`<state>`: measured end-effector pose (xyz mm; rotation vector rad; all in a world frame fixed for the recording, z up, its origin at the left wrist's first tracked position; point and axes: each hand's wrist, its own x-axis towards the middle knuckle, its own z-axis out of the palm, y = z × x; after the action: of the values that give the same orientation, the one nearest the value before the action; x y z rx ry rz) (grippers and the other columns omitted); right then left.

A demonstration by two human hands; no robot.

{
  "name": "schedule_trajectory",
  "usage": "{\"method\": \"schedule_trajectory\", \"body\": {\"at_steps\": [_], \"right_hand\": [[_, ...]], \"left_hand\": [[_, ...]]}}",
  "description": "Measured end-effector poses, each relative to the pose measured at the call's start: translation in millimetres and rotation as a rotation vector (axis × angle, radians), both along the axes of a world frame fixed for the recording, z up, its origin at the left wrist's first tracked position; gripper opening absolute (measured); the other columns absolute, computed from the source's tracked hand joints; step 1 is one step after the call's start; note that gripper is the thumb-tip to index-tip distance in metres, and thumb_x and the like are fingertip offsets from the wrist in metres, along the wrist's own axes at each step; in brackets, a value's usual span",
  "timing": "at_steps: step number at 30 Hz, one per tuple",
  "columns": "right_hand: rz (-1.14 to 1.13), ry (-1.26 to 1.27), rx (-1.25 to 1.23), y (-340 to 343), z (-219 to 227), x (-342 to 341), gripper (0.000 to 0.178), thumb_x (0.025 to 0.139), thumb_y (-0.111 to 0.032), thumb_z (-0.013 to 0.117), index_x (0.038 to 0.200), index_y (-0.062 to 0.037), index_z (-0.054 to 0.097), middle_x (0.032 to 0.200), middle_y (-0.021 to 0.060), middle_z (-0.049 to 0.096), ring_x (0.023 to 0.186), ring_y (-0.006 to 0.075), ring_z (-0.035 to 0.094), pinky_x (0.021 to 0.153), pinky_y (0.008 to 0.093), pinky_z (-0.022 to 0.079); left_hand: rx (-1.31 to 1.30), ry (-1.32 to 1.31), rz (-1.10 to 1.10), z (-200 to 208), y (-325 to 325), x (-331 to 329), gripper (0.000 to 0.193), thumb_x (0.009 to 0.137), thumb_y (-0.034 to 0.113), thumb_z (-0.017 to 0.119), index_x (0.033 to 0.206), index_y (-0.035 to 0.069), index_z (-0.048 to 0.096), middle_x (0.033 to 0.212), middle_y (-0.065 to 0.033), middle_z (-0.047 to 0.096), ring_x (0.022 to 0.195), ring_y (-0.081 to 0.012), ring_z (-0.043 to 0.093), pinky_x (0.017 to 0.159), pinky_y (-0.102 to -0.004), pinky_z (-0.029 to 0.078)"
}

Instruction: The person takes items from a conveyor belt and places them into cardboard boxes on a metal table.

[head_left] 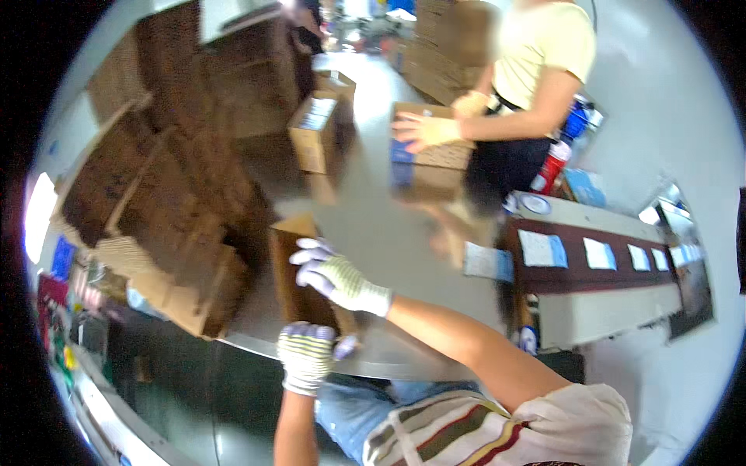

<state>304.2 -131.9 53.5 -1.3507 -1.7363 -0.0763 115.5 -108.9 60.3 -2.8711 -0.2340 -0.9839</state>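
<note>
Cartons stacked far left (155, 171), brown and open-flapped, blurred. Small blue sign (62, 256) at the left rim, below the bright window.

Left hand (305, 353), knit glove, fingers curled over the near end of the box (299, 272), which lies at the near edge of the steel table (373, 225). Right hand (338, 278), same glove, fingers spread flat on the box's top right side; pressing, not clenched. Cannot tell if either thumb hooks underneath.

For a clean handling, I'd judge: keep the left grip low on the near end, the right palm flat so the wall doesn't buckle, and the box square to the table edge.

Mid-table: an open carton (315, 132) with pale contents. Further right, a co-worker's gloved hands (427, 128) rest on a carton with a blue patch (427, 159).

Right: a red-and-white canister (552, 167), then a dark shelf (590, 276) carrying a row of white-and-blue slips (544, 250), rectangular, evenly spaced.
</note>
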Motion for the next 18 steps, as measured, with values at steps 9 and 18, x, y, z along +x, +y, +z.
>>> {"method": "schedule_trajectory", "body": {"at_steps": [9,18], "right_hand": [[-0.092,0.638,-0.171,-55.8,-14.1,-7.6,0.036,0.093,-0.026,0.049,0.12,-0.0016,0.051,0.123,0.0178,0.052,0.115,0.0317,0.049,0.1,0.0389,0.036],[-0.08,0.394,-0.54,-158.4,-67.7,-23.1,0.037,0.088,-0.025,0.059,0.115,-0.0002,0.054,0.112,0.0185,0.059,0.101,0.0329,0.058,0.089,0.0399,0.046]], "left_hand": [[-0.029,-0.032,0.133,15.0,-12.9,20.0,0.037,0.073,0.045,0.067,0.059,0.016,0.048,0.051,-0.0035,0.05,0.048,-0.0222,0.052,0.052,-0.0361,0.038],[-0.027,0.101,0.222,17.8,-29.8,32.6,0.037,0.079,0.045,0.062,0.063,0.014,0.048,0.056,-0.0038,0.052,0.053,-0.0228,0.053,0.056,-0.0372,0.038]]}}
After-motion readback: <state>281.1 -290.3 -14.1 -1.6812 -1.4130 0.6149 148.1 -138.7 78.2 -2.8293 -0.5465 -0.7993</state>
